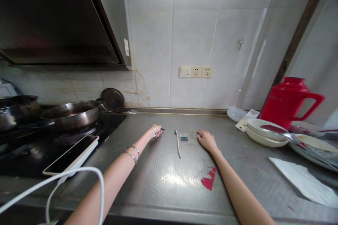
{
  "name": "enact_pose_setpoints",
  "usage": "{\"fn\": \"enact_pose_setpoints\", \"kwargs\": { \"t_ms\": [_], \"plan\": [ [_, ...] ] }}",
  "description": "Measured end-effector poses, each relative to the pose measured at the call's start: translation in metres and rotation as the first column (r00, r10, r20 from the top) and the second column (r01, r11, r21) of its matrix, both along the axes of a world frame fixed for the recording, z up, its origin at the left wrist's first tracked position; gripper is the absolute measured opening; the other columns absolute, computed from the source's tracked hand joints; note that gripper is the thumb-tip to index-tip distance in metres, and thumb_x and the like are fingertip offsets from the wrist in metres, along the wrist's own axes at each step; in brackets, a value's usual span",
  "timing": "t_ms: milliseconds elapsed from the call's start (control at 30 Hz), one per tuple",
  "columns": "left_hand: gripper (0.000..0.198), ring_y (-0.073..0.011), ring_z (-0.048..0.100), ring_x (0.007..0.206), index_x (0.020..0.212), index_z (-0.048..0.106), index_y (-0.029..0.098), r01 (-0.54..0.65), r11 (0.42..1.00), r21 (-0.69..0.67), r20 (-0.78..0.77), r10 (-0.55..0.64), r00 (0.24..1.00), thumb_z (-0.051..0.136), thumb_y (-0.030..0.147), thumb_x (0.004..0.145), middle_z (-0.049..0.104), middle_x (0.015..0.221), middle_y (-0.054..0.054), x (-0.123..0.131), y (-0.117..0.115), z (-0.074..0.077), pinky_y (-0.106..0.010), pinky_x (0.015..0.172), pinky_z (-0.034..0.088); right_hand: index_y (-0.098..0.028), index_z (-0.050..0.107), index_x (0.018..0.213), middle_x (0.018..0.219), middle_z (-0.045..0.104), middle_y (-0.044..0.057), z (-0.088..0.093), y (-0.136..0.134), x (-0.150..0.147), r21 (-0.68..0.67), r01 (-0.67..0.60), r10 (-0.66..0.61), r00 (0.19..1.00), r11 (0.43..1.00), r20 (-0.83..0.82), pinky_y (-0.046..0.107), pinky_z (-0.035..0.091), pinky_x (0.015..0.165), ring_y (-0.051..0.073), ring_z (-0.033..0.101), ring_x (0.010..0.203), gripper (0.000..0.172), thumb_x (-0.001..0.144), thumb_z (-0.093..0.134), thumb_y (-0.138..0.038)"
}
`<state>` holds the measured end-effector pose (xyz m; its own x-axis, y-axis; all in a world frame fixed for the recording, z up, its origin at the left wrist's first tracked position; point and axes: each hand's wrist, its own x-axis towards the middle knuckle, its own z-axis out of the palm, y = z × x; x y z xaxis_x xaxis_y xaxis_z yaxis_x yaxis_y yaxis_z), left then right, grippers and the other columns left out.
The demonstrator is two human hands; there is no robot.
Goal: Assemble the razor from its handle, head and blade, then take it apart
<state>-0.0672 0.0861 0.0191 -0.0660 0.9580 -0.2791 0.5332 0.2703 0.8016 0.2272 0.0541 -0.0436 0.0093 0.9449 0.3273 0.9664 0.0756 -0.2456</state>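
Observation:
My left hand (pixel 156 130) is closed around a small dark object (pixel 162 129), its black tip poking out past the fingers; its kind does not show. My right hand (pixel 207 140) rests palm down on the metal counter (pixel 158 182), fingers lying forward, with nothing visible in it. Between the hands lies a slim, slightly bent white stick (pixel 178 146) with a dark end. Beside it is a small clear piece with dark strips (pixel 184 137), too small to name. Tiny clear bits (pixel 190 131) lie near my right fingertips.
On the left, a steel pan (pixel 72 115) sits on the black stove, and a phone (pixel 71 154) with a white cable (pixel 87 169) lies at its edge. Stacked bowls (pixel 266 140), a red thermos jug (pixel 289 103) and a white tissue (pixel 303 181) are on the right.

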Motion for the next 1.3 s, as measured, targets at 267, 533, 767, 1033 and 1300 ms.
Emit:
{"fn": "enact_pose_setpoints", "kwargs": {
  "t_ms": [267,533,767,1033,1300],
  "plan": [
    [0.029,-0.0056,0.033,0.028,0.061,0.056,0.01,-0.09,0.989,-0.118,0.03,0.094,0.995,0.043,0.025,0.083,0.038,0.034,0.003,0.003,-0.004,0.004,-0.017,0.033,0.025,-0.021,0.062,0.111,0.123,0.056,0.008,0.001,-0.001,0.0,-0.007,-0.001,0.001,1.0,1.0,-0.004,0.037,0.035,0.092,0.023,0.047,0.116,0.039,0.083,0.035,-0.031],
    [0.028,-0.0065,0.034,0.028,0.062,0.057,0.011,-0.103,0.993,-0.053,0.102,0.108,0.989,0.046,0.028,0.081,0.037,0.032,0.004,-0.002,-0.007,0.001,-0.018,0.034,0.024,-0.021,0.062,0.111,0.123,0.057,0.009,0.003,-0.003,-0.001,-0.013,-0.007,0.007,1.0,1.0,-0.013,0.037,0.035,0.093,0.022,0.047,0.116,0.039,0.083,0.036,-0.029],
    [0.037,-0.0052,0.032,0.03,0.075,0.057,0.012,-0.074,0.982,0.174,0.227,0.033,0.973,0.036,0.041,0.085,0.036,0.038,0.007,0.008,-0.01,0.001,-0.017,0.034,0.023,-0.022,0.062,0.111,0.124,0.056,0.008,0.003,-0.003,-0.001,-0.009,0.002,-0.002,1.0,1.0,-0.007,0.038,0.035,0.093,0.022,0.046,0.117,0.039,0.084,0.035,-0.03],
    [0.028,-0.0057,0.039,0.037,0.091,0.054,0.014,-0.003,0.953,0.303,0.457,-0.143,0.878,0.031,0.028,0.082,0.043,0.05,0.006,0.029,-0.029,-0.014,-0.015,0.037,0.031,-0.021,0.062,0.111,0.123,0.056,0.009,0.006,-0.004,-0.003,-0.009,0.005,-0.005,1.0,1.0,0.009,0.036,0.036,0.092,0.023,0.047,0.116,0.039,0.085,0.035,-0.03],
    [0.024,-0.0092,0.053,0.051,0.094,0.054,0.015,0.083,0.953,0.293,0.503,-0.227,0.834,0.045,0.03,0.077,0.058,0.063,0.0,0.031,-0.041,-0.016,-0.017,0.042,0.038,-0.022,0.059,0.113,0.125,0.055,0.008,0.009,-0.007,-0.003,0.0,0.004,-0.004,1.0,1.0,0.012,0.035,0.035,0.092,0.022,0.045,0.117,0.037,0.085,0.037,-0.028]
  ]
}}
